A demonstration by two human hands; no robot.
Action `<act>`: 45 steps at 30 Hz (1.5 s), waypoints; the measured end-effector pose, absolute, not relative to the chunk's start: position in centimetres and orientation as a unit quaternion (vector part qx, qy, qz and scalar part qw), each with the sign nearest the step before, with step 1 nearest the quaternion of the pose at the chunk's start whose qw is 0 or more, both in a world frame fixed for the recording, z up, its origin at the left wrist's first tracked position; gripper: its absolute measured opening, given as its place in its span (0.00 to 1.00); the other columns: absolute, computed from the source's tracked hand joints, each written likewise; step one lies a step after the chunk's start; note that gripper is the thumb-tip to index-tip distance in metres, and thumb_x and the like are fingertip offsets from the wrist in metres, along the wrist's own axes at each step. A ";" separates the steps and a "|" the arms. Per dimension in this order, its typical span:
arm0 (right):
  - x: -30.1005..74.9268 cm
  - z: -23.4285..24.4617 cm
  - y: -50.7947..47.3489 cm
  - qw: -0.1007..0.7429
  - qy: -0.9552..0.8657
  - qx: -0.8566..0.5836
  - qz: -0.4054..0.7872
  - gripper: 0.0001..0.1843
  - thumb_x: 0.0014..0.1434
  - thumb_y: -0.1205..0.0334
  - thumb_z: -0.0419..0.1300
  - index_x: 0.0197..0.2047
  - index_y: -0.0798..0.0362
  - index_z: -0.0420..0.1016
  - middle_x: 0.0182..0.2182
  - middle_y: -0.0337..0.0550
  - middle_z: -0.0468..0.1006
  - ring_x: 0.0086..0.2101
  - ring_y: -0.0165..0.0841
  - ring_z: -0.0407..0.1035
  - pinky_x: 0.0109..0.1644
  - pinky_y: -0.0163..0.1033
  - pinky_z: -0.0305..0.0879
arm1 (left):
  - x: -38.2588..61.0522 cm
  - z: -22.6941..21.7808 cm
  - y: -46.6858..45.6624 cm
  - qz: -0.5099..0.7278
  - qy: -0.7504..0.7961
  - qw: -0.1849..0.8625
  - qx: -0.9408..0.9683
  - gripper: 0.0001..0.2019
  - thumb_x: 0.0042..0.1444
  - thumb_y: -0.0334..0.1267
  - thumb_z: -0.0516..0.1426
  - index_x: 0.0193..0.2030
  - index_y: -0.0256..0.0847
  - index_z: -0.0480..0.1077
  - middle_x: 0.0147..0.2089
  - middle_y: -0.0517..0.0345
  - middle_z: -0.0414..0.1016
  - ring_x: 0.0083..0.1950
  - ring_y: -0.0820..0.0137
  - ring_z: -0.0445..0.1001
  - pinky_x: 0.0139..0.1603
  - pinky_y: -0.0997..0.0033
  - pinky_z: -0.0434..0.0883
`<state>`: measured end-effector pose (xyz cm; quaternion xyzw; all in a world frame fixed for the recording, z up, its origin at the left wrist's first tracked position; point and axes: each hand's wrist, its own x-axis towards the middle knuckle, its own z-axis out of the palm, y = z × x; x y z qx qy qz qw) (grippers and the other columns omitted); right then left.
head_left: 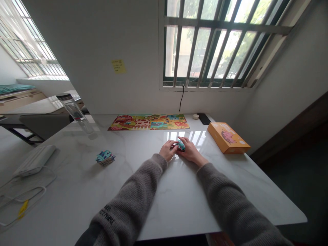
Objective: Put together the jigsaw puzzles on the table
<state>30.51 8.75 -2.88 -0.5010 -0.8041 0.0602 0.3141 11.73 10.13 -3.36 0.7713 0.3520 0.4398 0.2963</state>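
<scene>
My left hand [167, 149] and my right hand [190, 151] meet at the middle of the white marble table [179, 205], fingers curled together around a small stack of teal puzzle pieces [181, 145] resting on the tabletop. Both arms wear grey knit sleeves. A second small pile of puzzle pieces [105, 157] lies to the left, apart from my hands. Farther back, a colourful assembled puzzle [148, 122] lies flat near the wall.
An orange box [228, 137] sits at the right. A clear bottle with a dark lid [75, 112] stands back left. A white device with cables [34, 160] lies at the left edge. A dark phone [204, 118] and a small white object [195, 116] lie by the wall.
</scene>
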 end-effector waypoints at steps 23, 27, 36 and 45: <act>34.8 -3.1 8.4 0.251 -0.768 -0.589 -0.035 0.27 0.62 0.61 0.58 0.65 0.52 0.66 0.49 0.54 0.74 0.48 0.47 0.69 0.52 0.49 0.67 | 10.7 -3.4 9.5 0.425 0.402 0.298 0.754 0.11 0.62 0.35 0.53 0.50 0.38 0.71 0.47 0.49 0.73 0.43 0.67 0.75 0.46 0.64 0.77; 34.3 -2.5 7.8 0.270 -0.758 -0.590 -0.058 0.33 0.57 0.59 0.62 0.66 0.51 0.65 0.55 0.56 0.71 0.55 0.53 0.63 0.57 0.57 0.64 | 9.9 -3.5 8.7 0.410 0.409 0.291 0.761 0.11 0.62 0.35 0.53 0.49 0.38 0.71 0.46 0.50 0.74 0.42 0.67 0.75 0.45 0.64 0.76; 27.3 -1.8 4.1 0.278 -0.856 -0.436 -0.008 0.32 0.60 0.61 0.62 0.67 0.44 0.62 0.61 0.51 0.68 0.62 0.49 0.58 0.65 0.57 0.58 | 5.4 -2.6 3.6 0.317 0.404 0.153 0.844 0.08 0.58 0.34 0.56 0.43 0.42 0.75 0.41 0.50 0.77 0.45 0.60 0.73 0.51 0.57 0.70; 23.6 -2.1 1.6 0.268 -0.891 -0.360 0.073 0.24 0.63 0.65 0.59 0.62 0.46 0.68 0.55 0.51 0.73 0.57 0.45 0.65 0.61 0.55 0.64 | -7.1 -0.1 3.1 0.477 0.595 -0.098 0.640 0.11 0.56 0.34 0.57 0.46 0.44 0.74 0.50 0.51 0.72 0.55 0.54 0.69 0.62 0.51 0.63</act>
